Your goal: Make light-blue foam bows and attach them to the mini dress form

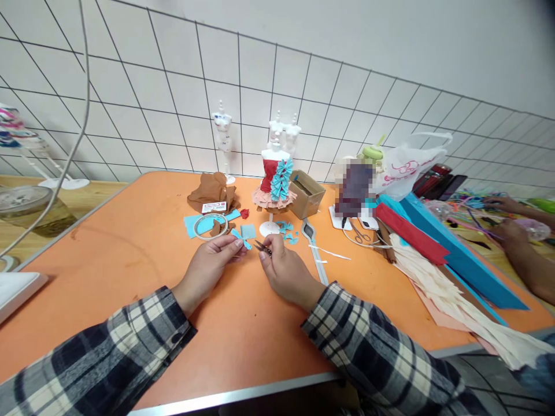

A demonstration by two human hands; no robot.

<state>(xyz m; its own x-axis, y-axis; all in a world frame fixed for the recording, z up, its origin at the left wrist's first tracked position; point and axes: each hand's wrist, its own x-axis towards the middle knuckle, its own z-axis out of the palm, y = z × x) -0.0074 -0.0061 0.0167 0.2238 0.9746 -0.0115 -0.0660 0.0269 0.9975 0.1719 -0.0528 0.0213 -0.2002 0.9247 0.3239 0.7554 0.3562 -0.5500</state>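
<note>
My left hand [217, 260] pinches a small light-blue crepe-paper bow [243, 239] between thumb and fingers. Closed around a small pair of snips [262, 248], my right hand [288, 268] points the dark tips left, close to the bow but apart from it. Behind both hands stands a white mini dress form [271, 222] in a red bodice [269, 175] with a blue ruffle strip [281, 180] and a pink frilled skirt [273, 197]. Loose blue bows [289, 236] lie by its base. A roll of tape [210, 226] rests on blue paper left of them.
Brown crepe paper [212, 190] and a small cardboard box [309, 193] flank the dress form. Scissors [361, 236], a cable and paper rolls [411, 234] lie to the right. Another person's hand [514, 234] is at far right. Bare dress forms [223, 136] stand behind.
</note>
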